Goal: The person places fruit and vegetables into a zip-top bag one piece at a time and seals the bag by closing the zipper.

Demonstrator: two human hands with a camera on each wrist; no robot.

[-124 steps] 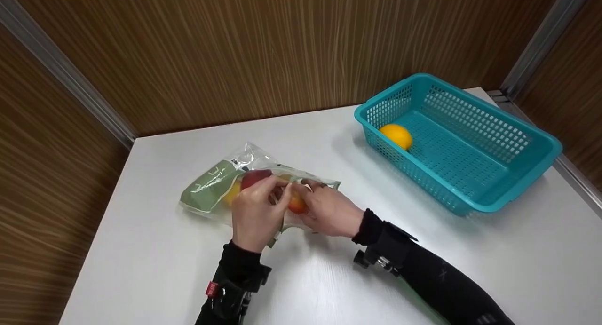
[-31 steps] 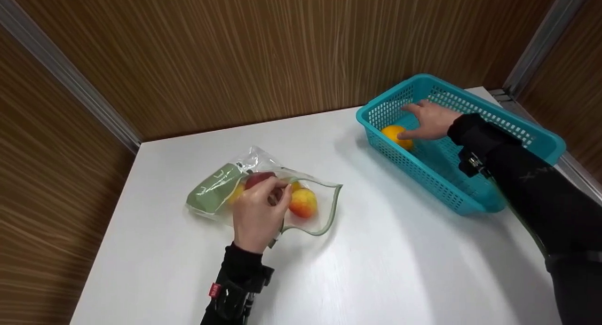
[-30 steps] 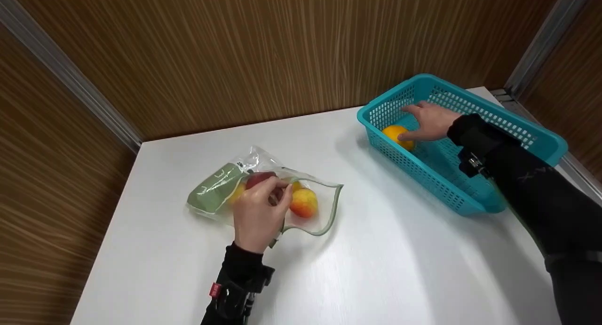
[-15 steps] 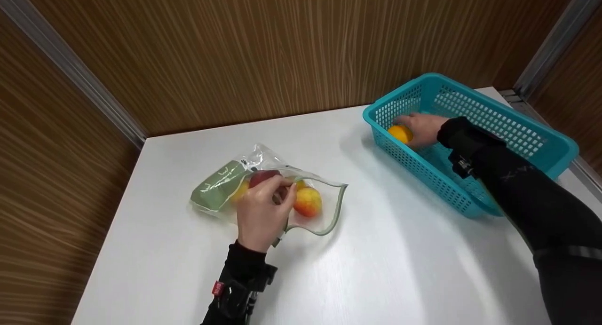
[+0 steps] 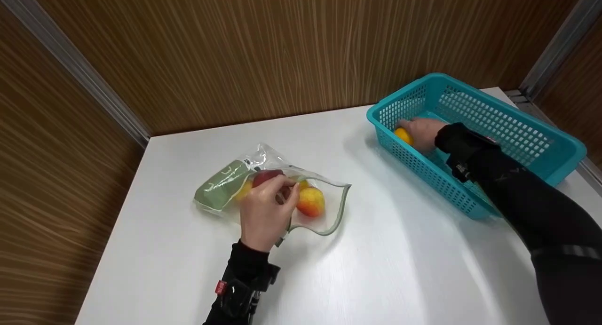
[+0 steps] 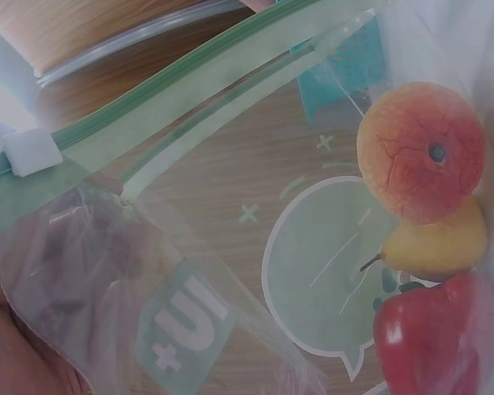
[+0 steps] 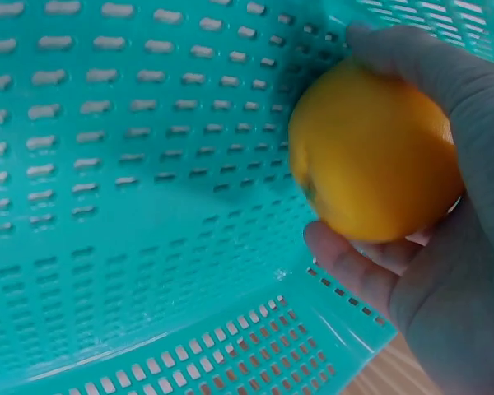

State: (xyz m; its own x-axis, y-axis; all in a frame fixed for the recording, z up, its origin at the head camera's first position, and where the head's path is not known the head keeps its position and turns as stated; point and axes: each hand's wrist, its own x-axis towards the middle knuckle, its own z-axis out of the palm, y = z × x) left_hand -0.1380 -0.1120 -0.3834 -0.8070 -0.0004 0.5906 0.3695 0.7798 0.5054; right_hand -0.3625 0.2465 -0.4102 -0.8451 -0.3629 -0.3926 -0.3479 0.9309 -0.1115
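In the head view, my left hand (image 5: 265, 212) pinches the edge of a clear zip bag (image 5: 221, 188) with green print, its mouth spread toward the right. Inside the bag lie a round red-and-yellow fruit (image 6: 420, 152), a yellow pear (image 6: 440, 243) and a red bell pepper (image 6: 432, 337), all plain in the left wrist view. My right hand (image 5: 425, 132) is down in the teal basket (image 5: 475, 207). Its fingers and thumb curl round an orange (image 7: 370, 152) by the basket's perforated wall, as the right wrist view shows.
The white table (image 5: 357, 268) carries the bag left of centre and the basket at the back right. A wood-grain panel (image 5: 263, 57) stands along the back edge, with more panels at both sides.
My right hand has left the bag for the basket, lowered onto the orange and closed its fingers round it. The left hand keeps its pinch on the bag; the camera view has shifted slightly.
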